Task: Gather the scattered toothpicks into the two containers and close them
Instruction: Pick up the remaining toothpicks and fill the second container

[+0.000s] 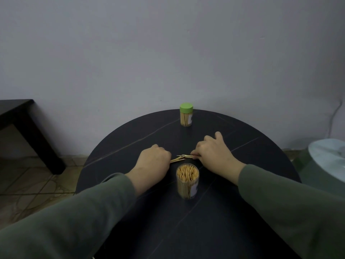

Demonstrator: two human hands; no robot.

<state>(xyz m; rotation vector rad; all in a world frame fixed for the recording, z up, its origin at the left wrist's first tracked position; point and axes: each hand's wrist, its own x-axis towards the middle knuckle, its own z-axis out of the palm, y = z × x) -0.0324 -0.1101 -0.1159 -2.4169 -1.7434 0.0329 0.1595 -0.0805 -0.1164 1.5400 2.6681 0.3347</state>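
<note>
pinching the ends of a small bundle of loose toothpicks (182, 157) between the fingertips of the right hand (214, 152), curled down near the middle of the table (130, 221). curling the left hand (154, 157) into a loose fist just beside the other end of the bundle; cannot tell whether gripping any sticks or only bracing them, fingertips being hidden under the knuckles.

judging the toothpicks as very light, stiff, thin, smooth and prone to rolling or scattering on the dark top; snapping easily if bent, and pointed at the tips. taking hold best across the middle of the bundle, squeezing from both sides so as to be keeping them parallel, then tipping upright over the open mouth.

counting: 2 hands, 2 containers, 1 lid in view, roughly 6 to 8 loose sticks, too thin and overlapping for an exact count.

standing just behind the bundle, toward the near edge, the open container (187, 181), clear-walled, uncapped, already packed nearly full. standing well apart at the far edge, the closed container (186, 116) wearing its green lid (186, 107). seeing no second lid anywhere on the table.

sitting off the left edge, a dark side table (24, 128) on tiled floor; off the right edge, a pale rounded object (328, 157), blurred.
</note>
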